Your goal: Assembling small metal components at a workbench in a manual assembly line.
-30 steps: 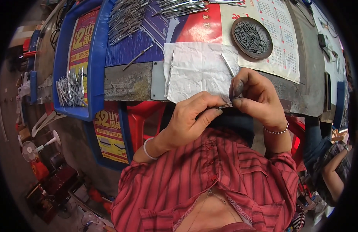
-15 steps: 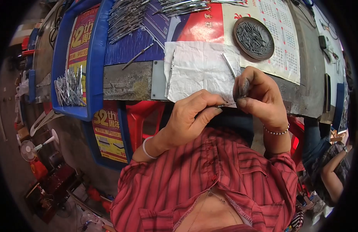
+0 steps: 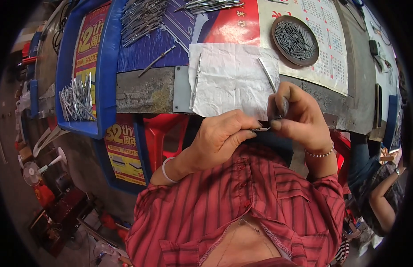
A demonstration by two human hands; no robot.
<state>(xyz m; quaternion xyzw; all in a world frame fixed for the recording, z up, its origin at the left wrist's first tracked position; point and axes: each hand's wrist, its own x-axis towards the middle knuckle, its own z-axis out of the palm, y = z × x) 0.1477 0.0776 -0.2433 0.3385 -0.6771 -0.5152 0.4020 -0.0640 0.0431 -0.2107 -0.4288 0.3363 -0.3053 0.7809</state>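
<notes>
Left hand: the left hand [image 3: 226, 133] has thumb and forefinger clamped on a slim metal piece [image 3: 262, 129], held just off the table's near edge, in front of the shirt.
Right hand: the right hand [image 3: 298, 113] curls in at the piece's far end, thumb and fingertips close together — whether they grip anything, I cannot tell.
Round dish: the brown dish [image 3: 276, 43] holds a heap of short dark pins [image 3: 295, 41] and sits on a calendar sheet [image 3: 331, 58].
Blue tray: the upper tray [image 3: 106, 66] has a printed sheet [image 3: 88, 44] inside, with a bundle of silver pieces [image 3: 77, 102] at its near end.
Lower tray: a second blue tray [image 3: 142, 144] sits below table level, a similar sheet [image 3: 122, 153] in it.
White paper: the creased paper [image 3: 235, 80] bears a thin metal piece [image 3: 196, 82] along its left edge and a silver rod [image 3: 267, 73] at its right — the rod's near end beside the right hand.
Blue sheet: piled silver strips [image 3: 144, 20] lie at its far side.
</notes>
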